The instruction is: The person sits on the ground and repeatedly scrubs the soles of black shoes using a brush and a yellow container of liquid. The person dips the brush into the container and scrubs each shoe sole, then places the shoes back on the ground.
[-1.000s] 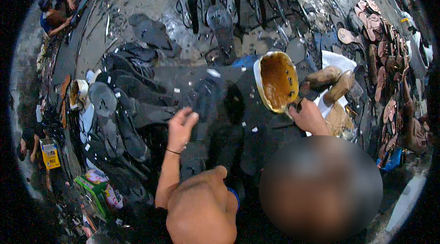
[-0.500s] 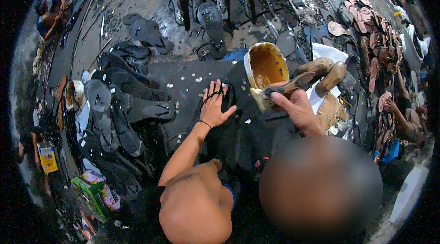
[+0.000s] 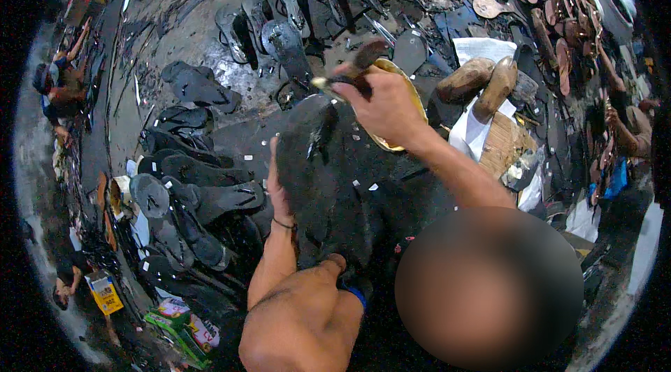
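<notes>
My left hand (image 3: 277, 189) grips the left edge of a large black rubber sole (image 3: 328, 183) that rests over my lap. My right hand (image 3: 381, 103) is raised above the sole's far end and is closed around a small brush (image 3: 351, 71) with a dark handle and a wet, yellowish tip. Just behind that hand sits a round tin of yellow glue (image 3: 418, 108), mostly covered by it. My bare knee (image 3: 300, 316) shows at the bottom.
Finished black sandals (image 3: 199, 194) are stacked at my left. More black soles (image 3: 279, 29) lie in rows on the grey floor ahead. Two wooden lasts (image 3: 482, 82) rest on white paper at right, brown soles (image 3: 552, 15) beyond. Other people work at far left (image 3: 59, 85) and far right (image 3: 622, 124).
My right hand lifted the brush out of the glue tin and carried it left over the sole. My left hand slid from the sole's top to its left edge.
</notes>
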Demonstrator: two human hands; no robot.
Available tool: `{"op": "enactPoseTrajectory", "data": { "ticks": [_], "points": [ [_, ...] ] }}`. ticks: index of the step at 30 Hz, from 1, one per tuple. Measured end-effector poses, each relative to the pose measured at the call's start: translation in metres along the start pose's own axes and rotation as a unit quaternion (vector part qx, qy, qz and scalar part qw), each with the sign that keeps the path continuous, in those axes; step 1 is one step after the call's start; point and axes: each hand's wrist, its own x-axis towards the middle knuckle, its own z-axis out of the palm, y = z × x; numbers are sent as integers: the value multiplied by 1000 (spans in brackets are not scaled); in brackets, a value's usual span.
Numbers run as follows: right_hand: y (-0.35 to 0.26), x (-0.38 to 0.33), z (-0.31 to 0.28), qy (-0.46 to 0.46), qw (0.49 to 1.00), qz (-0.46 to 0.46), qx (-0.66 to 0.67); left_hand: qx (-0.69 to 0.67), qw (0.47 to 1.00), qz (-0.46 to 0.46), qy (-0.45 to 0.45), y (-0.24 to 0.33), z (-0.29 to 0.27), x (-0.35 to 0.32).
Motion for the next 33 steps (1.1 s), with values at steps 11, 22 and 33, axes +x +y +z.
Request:
{"op": "enactPoseTrajectory", "data": {
  "ticks": [11, 22, 33],
  "points": [
    [-38, -11, 0, 21, 989, -137, 61, -35, 986, 57, -153, -13, -32, 11],
    [5, -103, 19, -240, 942, 0, 235, -5, 989, 134, 64, 7, -134, 12],
    [79, -88, -55, 23, 956, 83, -282, 80, 986, -102, 103, -2, -134, -102]
  ]
}}
